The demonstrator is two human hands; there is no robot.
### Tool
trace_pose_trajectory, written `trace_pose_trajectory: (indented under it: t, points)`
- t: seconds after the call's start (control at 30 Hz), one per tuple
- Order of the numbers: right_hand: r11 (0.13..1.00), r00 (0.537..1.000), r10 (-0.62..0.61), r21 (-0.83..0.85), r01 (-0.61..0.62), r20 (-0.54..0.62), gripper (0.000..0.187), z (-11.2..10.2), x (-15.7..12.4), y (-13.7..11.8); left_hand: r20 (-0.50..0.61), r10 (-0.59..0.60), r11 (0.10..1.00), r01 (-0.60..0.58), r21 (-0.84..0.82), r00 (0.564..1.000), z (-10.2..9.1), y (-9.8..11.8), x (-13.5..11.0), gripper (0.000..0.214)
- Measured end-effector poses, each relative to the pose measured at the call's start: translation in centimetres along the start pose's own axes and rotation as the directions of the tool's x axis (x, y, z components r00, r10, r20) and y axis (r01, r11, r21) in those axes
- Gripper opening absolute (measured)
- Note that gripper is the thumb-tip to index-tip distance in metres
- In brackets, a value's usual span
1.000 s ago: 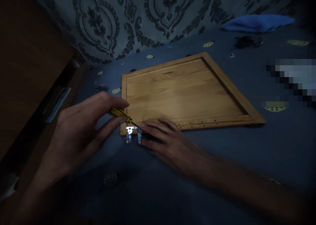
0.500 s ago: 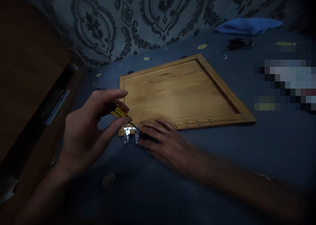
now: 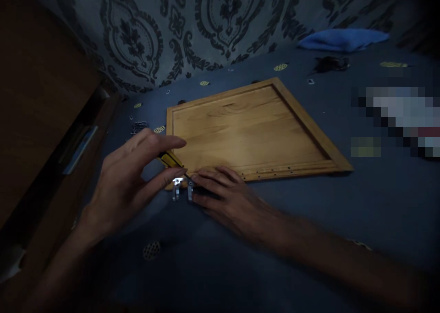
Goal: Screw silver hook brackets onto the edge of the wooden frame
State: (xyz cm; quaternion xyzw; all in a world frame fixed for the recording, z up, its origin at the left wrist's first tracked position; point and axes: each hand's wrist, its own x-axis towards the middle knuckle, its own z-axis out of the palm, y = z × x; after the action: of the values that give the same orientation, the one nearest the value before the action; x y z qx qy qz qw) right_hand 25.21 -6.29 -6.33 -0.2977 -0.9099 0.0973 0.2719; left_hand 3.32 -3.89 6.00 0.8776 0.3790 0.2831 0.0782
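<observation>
A yellow and black screwdriver (image 3: 169, 159) is in my left hand (image 3: 132, 180), its handle between thumb and fingers. Its shaft slants down to the right, and the tip is at a silvery metal hinge (image 3: 177, 184) on the near left corner of a wooden panel (image 3: 237, 134). My right hand (image 3: 228, 194) lies over the near edge of the panel, fingers stretched out, the fingertips beside the hinge. Part of the hinge and the panel edge is hidden under those fingers. Several small dark holes show along the near rim, right of this hand.
The panel lies on a dark blue patterned sheet (image 3: 292, 221). A blue cloth (image 3: 343, 40) and a dark crumpled item (image 3: 330, 64) are at the back right. Wooden furniture (image 3: 41, 97) stands at the left, patterned wallpaper (image 3: 192, 29) behind. A pixelated patch covers something at the right.
My left hand has turned and shifted slightly right and down around the screwdriver handle. The right hand and the hinge stay about where they were.
</observation>
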Motion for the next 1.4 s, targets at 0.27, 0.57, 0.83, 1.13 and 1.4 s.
trace_pose_trajectory:
  t: [0.27,0.57,0.83,1.13,1.4]
  points:
    - [1.000,1.000,0.003,-0.003,-0.003,0.008,0.029,0.1,0.0,0.1,-0.018,-0.013,1.000,0.013,0.009,1.000,-0.1,-0.3,-0.3,0.031]
    - [1.000,1.000,-0.003,0.001,0.003,-0.002,0.030,0.2,0.0,0.1,-0.025,-0.050,0.999,0.050,0.018,0.998,-0.2,-0.3,-0.3,0.030]
    - [1.000,0.999,-0.017,-0.001,0.017,-0.035,0.028,0.1,0.0,0.1,-0.088,-0.055,0.998,0.053,-0.026,0.995,0.6,0.2,-0.4,0.025]
    - [1.000,0.999,-0.007,-0.002,0.007,-0.032,0.029,0.5,-0.2,0.2,-0.056,-0.052,0.998,0.054,0.034,0.997,0.0,0.3,-0.1,0.026]
    - [1.000,1.000,-0.008,0.002,0.008,-0.026,0.029,0.4,-0.1,0.2,-0.009,-0.013,1.000,0.013,0.002,1.000,-0.5,0.0,0.1,0.026]
